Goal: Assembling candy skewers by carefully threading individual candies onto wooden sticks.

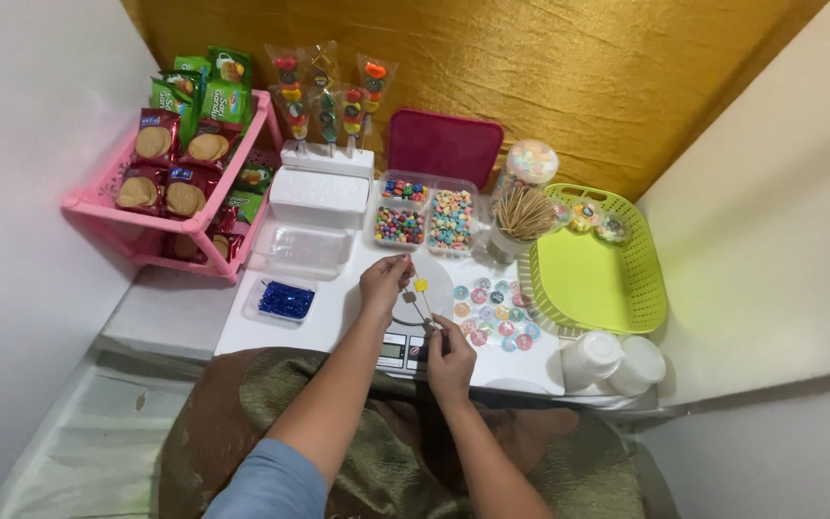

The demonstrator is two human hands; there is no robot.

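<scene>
Both forearms reached forward from the bottom of the view over the white worktop (271,332), the left one longer and more stretched, the right one bent closer to the body. The left hand (383,282) was raised above the small kitchen scale (413,322), its fingers pinched on the upper end of a thin wooden skewer (422,299). The right hand (451,354) was lower, near the front edge of the scale, with its fingertips closed on the lower end of the same skewer. The skewer lay slanted between the two hands, above the round plate of the scale, and it carried a yellow candy (421,284) near the top. Just right of the scale, round colourful candies (494,312) were spread flat on the worktop. Behind them stood a cup of wooden skewers (521,219), and beside it a green basket (598,279).
</scene>
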